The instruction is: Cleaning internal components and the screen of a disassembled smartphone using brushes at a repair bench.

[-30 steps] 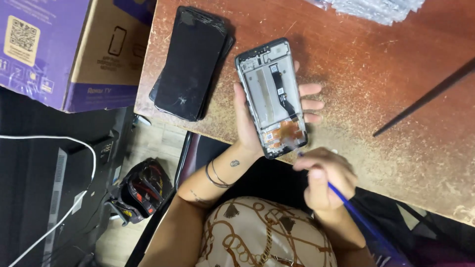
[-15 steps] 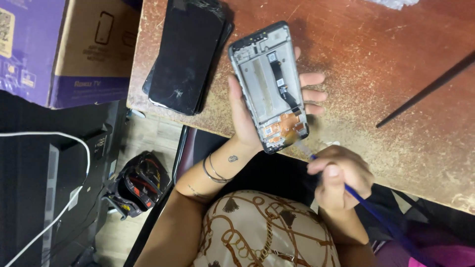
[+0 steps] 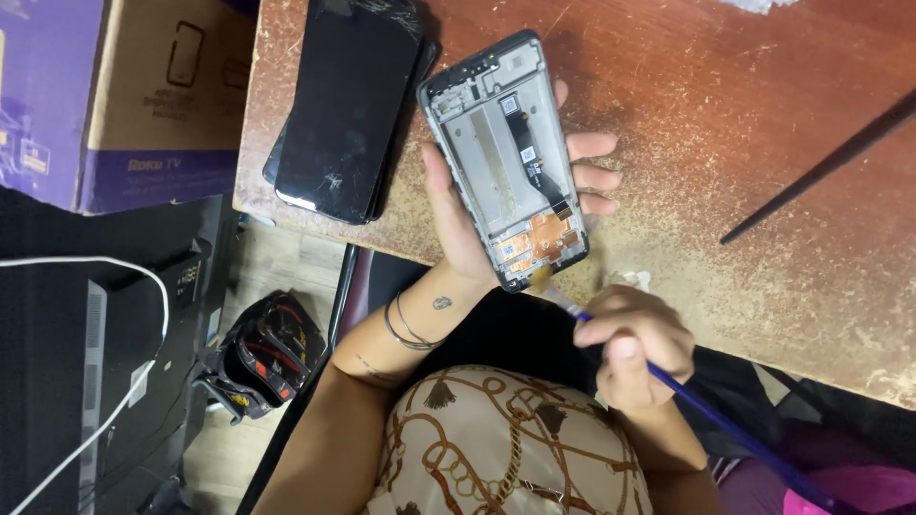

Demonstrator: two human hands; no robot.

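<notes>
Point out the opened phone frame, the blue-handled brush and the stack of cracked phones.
opened phone frame (image 3: 506,157), head view, on its grey middle plate.
blue-handled brush (image 3: 711,410), head view, on the blue handle below the right hand.
stack of cracked phones (image 3: 343,105), head view, on the top black screen.

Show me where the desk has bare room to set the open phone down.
Bare wood lies between the open phone and the black rod. The desk corner left of the phone is crowded by stacked cracked phones.
</notes>
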